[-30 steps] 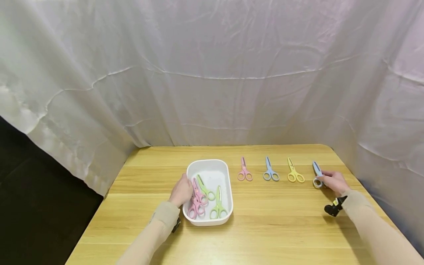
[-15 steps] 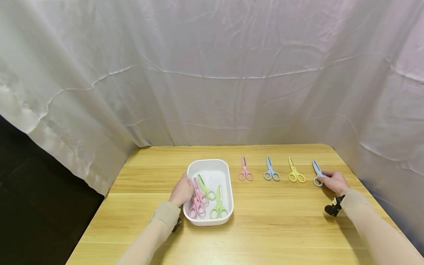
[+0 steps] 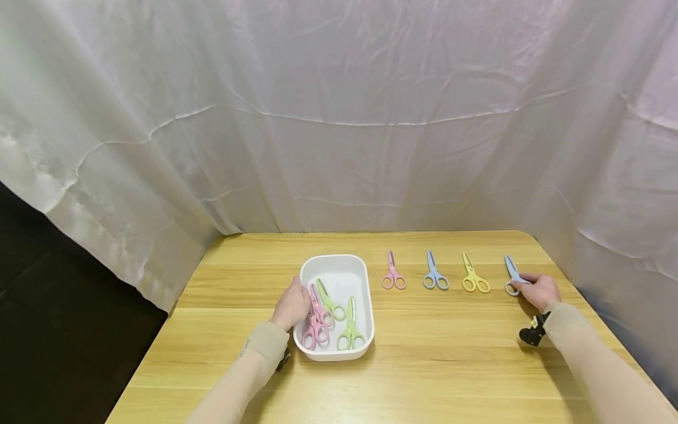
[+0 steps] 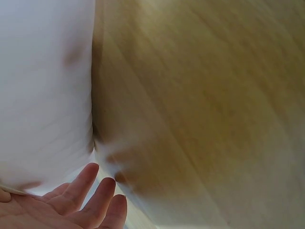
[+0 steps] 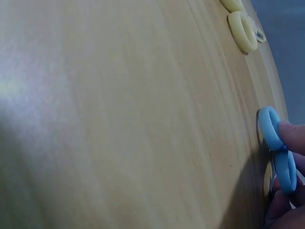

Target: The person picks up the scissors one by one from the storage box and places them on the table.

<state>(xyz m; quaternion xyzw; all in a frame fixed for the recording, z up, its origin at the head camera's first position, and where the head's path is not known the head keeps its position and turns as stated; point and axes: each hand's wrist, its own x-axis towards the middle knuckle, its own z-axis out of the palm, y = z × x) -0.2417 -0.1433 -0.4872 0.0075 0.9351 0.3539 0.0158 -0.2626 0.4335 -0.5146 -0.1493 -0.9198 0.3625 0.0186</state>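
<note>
At the far right of the table in the head view, my right hand [image 3: 541, 292] pinches a pair of light blue scissors [image 3: 512, 270] by the handle loops, blades pointing away from me. The right wrist view shows thumb and fingers on the blue handle [image 5: 271, 129], low over the wood. My left hand [image 3: 292, 304] holds the left rim of a white plastic box [image 3: 346, 278], thumb over the edge and fingers along the outer wall. Inside the box lie two pink scissors [image 3: 316, 337] and two green scissors [image 3: 351, 337], the pink ones overlapping.
A row of scissors lies between box and right hand: pink [image 3: 393, 278], blue [image 3: 435, 278] and yellow [image 3: 474, 280], blades pointing away. The wooden table [image 3: 424, 365] ends at a grey curtain [image 3: 371, 171] behind and at the right.
My right hand has shifted the blue scissors slightly away from me and to the right, turning them a little. The left hand and the box have stayed nearly still.
</note>
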